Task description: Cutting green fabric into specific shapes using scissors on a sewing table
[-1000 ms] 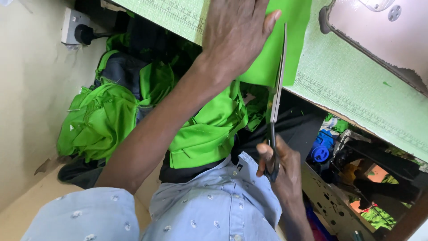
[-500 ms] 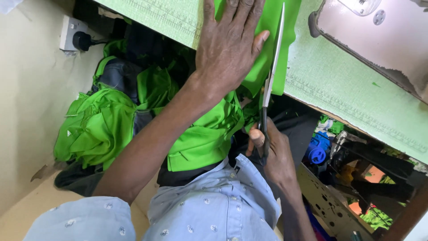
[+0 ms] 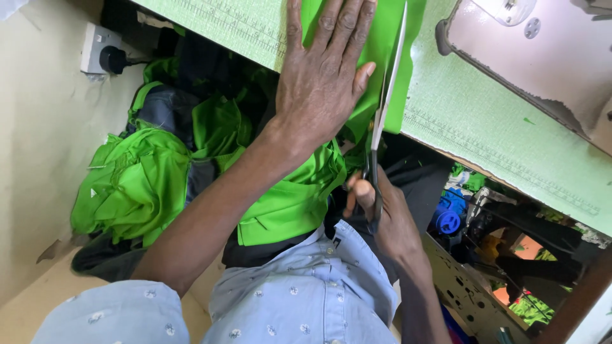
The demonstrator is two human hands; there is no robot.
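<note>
From the head camera, the work in hand is a cut along a strip of green fabric (image 3: 382,70) lying on the pale green table (image 3: 484,127). The left hand (image 3: 322,83) lies flat on the cloth, fingers spread and straight, pinning it at the table edge. The right hand (image 3: 382,220) is closed around the handles of the scissors (image 3: 382,121), whose long blades stand slightly parted along the cloth's right side. By my judgement the cut is underway; going on calls for steady blades and taut cloth.
</note>
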